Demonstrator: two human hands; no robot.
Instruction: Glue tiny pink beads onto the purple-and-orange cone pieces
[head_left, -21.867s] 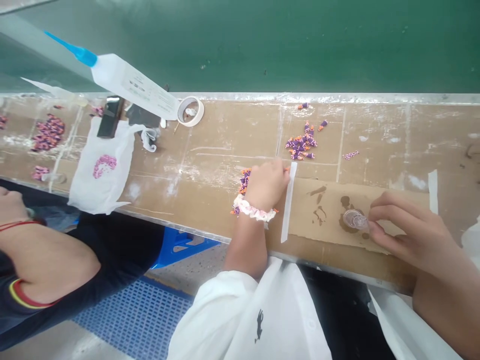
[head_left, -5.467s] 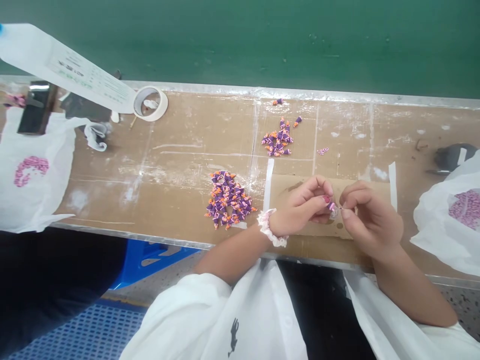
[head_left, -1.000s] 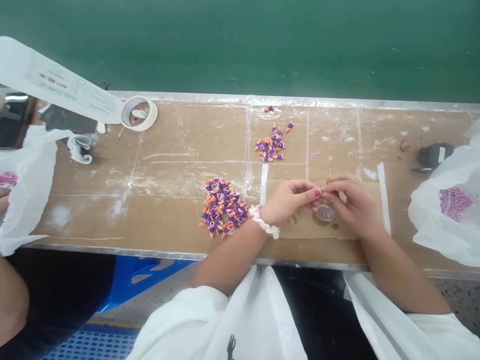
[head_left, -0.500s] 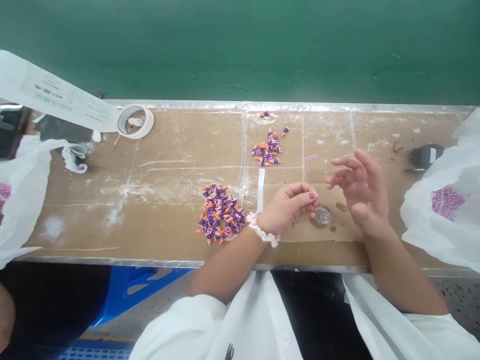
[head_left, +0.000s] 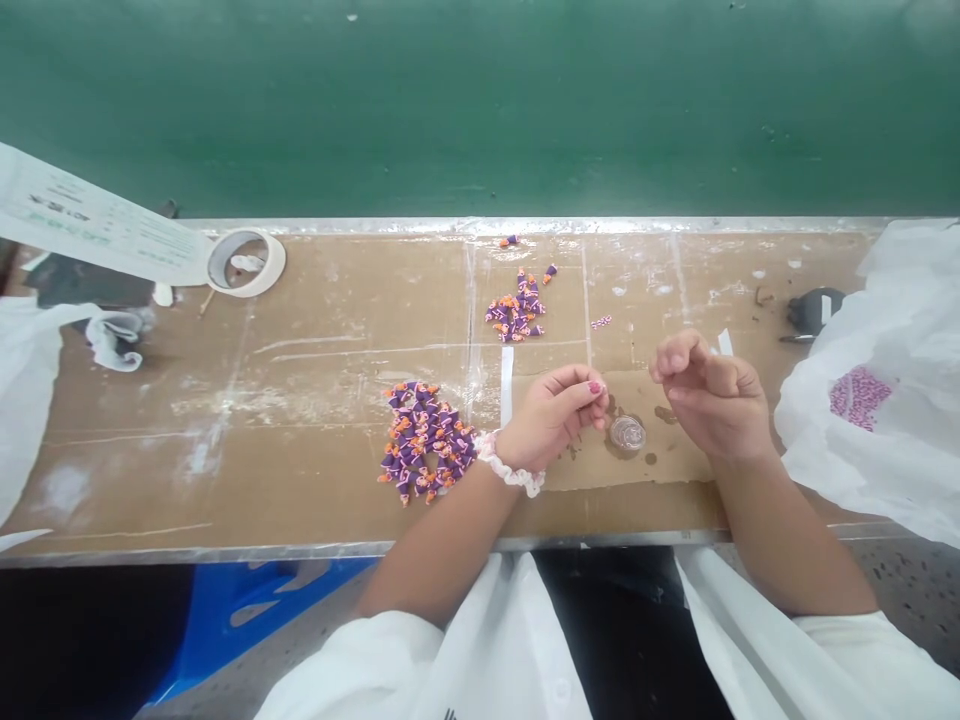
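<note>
My left hand (head_left: 555, 415), wearing a pink and white scrunchie (head_left: 510, 465), is closed in a pinch. Whatever its fingertips hold is too small to make out. To its right, my right hand (head_left: 712, 400) has its fingers curled in and the thumb pressed towards them; I cannot see what is between them. Below and between both hands, a small round clear dish (head_left: 627, 433) rests on a cardboard sheet (head_left: 600, 472). Left of my left wrist lies a large heap of small purple and orange figures (head_left: 427, 440). A smaller group of the same figures (head_left: 516, 310) is farther back.
A roll of white tape (head_left: 247, 263) stands at the back left by a printed paper strip (head_left: 97, 220). White plastic bagging (head_left: 885, 400) with pink bits (head_left: 860, 397) is at the right, beside a black object (head_left: 814, 312). Small pink pieces (head_left: 601, 322) lie behind the dish.
My right hand has gone from open, with fingers spread, to curled closed. The left hand keeps its pinch. The whole view has shifted slightly, moving the table left and down.
</note>
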